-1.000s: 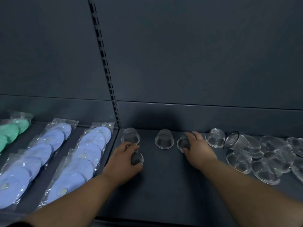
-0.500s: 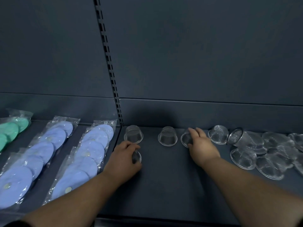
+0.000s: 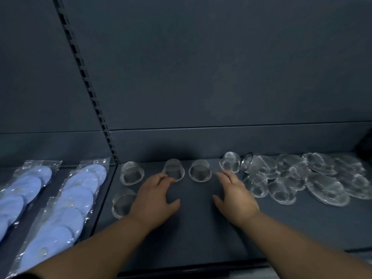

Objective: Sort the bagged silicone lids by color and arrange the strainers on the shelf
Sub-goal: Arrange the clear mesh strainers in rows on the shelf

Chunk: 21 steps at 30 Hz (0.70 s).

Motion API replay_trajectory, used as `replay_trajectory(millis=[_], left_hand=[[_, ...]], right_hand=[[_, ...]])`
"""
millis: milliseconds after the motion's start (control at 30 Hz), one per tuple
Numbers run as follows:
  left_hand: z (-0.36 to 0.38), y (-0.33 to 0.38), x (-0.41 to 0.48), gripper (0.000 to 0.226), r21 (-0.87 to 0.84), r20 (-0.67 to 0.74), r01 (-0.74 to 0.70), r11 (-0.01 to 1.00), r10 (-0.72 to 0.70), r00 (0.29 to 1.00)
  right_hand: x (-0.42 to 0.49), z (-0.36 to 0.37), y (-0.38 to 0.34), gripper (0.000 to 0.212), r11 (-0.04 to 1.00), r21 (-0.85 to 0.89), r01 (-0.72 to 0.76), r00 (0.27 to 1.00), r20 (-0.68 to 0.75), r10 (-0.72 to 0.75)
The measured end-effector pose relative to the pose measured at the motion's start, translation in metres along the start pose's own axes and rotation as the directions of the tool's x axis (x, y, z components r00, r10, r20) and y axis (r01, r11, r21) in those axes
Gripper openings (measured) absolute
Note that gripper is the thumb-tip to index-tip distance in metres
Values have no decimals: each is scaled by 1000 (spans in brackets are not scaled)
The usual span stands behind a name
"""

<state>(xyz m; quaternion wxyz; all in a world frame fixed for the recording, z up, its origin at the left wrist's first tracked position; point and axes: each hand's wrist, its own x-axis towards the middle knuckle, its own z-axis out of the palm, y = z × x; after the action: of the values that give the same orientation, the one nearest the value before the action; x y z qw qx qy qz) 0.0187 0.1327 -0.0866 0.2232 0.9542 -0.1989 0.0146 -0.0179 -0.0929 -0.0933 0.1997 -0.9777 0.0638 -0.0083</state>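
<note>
Head view: three small round wire-mesh strainers [image 3: 199,170] stand in a row at the back of the dark grey shelf [image 3: 201,228], a fourth strainer [image 3: 122,202] in front, maybe a new row. The left hand [image 3: 155,200] and right hand [image 3: 235,195] sit low, each grip spread, holding nothing. A heap of mesh strainers [image 3: 302,178] waits right — bagged blue round silicone lids [image 3: 78,190] lie left, together by colour

dark shelf [image 3: 201,228], mesh strainers [image 3: 281,178], bagged lids [image 3: 66,202]

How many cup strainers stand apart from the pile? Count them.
4 cup strainers: back row left, middle, right; one in front beside the left hand. The pile may hide more.
</note>
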Motion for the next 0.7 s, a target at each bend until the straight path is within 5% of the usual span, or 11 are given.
replay_trajectory(millis=[533,700], left_hand=[[90,170,52,68,-51,98,-140,989,145,985],[110,199,63,71,-45,105,-118,992,122,987]], right_hand=[[-67,-83,176,57,990,-25,-142,982,-133,138],[-58,-89,200,55,998,21,-63,990,-123,65]])
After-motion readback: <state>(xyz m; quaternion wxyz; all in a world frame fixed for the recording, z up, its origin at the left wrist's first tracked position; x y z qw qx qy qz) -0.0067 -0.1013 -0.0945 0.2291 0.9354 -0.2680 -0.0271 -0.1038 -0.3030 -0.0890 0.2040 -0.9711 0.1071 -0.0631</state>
